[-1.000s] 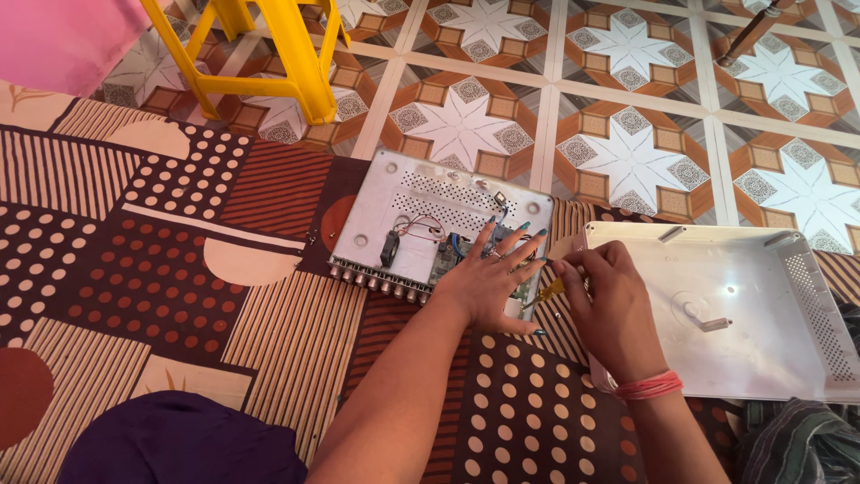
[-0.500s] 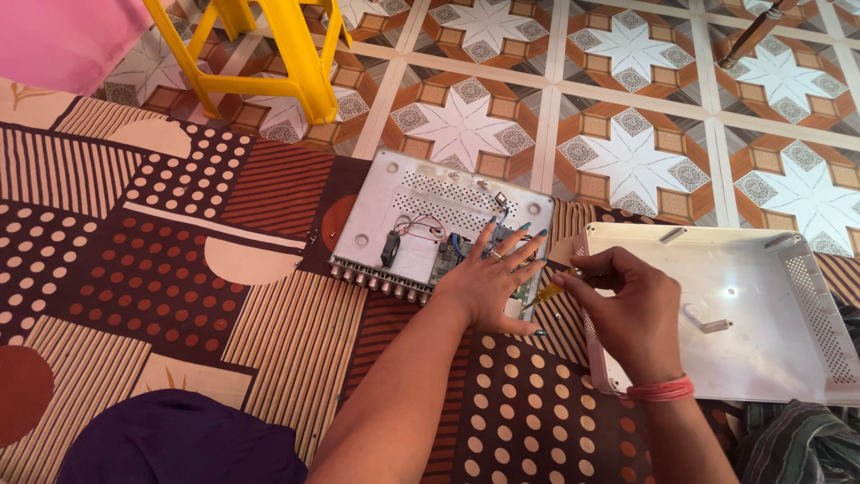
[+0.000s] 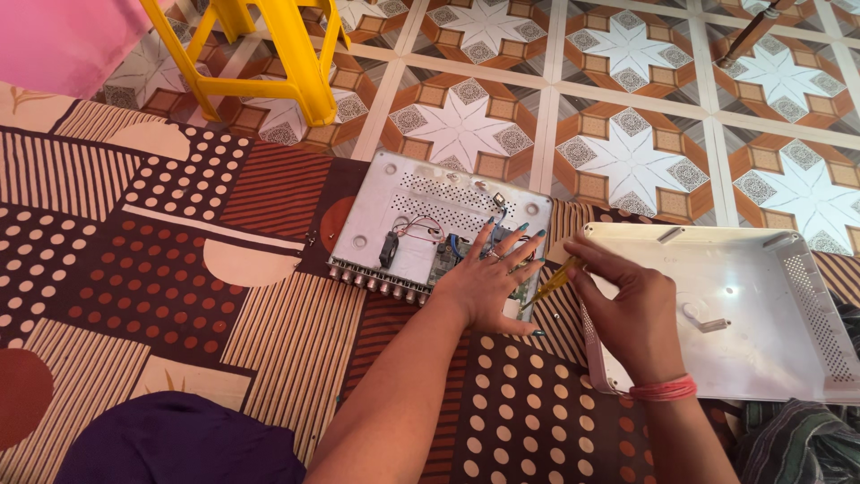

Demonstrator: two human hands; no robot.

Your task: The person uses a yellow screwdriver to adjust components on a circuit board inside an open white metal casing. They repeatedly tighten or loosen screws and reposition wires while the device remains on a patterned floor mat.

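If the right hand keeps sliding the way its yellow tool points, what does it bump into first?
Probably the left hand, spread on the open device. The right hand aims its yellow tool that way; depth is unclear.

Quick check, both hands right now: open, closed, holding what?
Left hand: open, fingers spread flat on the opened device.
Right hand: closed on a yellow-handled screwdriver, tip toward the device.

An opened white device chassis (image 3: 421, 229) lies flat on the patterned mat, its perforated base, wires and circuit board exposed, connectors lining the near edge. A yellow-handled screwdriver (image 3: 554, 281) points slantwise at its right end.
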